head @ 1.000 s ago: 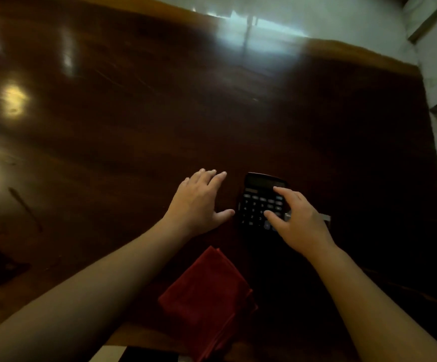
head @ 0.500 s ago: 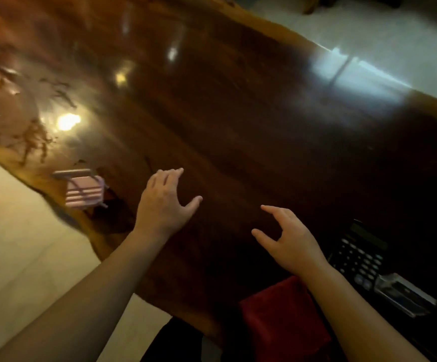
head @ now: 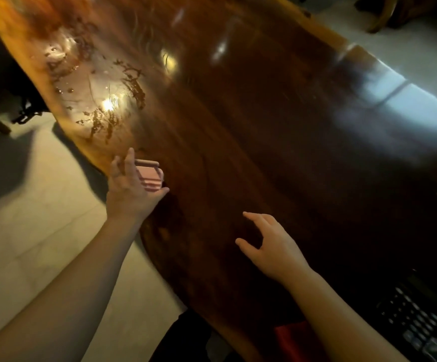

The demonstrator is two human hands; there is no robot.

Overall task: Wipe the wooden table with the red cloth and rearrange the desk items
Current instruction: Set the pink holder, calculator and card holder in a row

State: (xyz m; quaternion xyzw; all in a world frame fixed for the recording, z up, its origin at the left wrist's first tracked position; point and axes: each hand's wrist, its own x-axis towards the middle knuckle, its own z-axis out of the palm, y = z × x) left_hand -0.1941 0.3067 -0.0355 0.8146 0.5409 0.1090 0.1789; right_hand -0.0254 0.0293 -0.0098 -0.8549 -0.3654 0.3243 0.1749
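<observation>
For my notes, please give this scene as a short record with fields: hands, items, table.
left hand: open, reaching over the pink object, contact unclear
right hand: open, empty, above the wooden table
red cloth: at near edge, partly hidden by right arm
calculator: near right, on table
table surface: glossy, marks near far left

Single head view, looking down and forward, tilted; close over worktop (head: pixel 251 152) near edge, floor (head: pixel 42 218) at 9 o'clock.
</observation>
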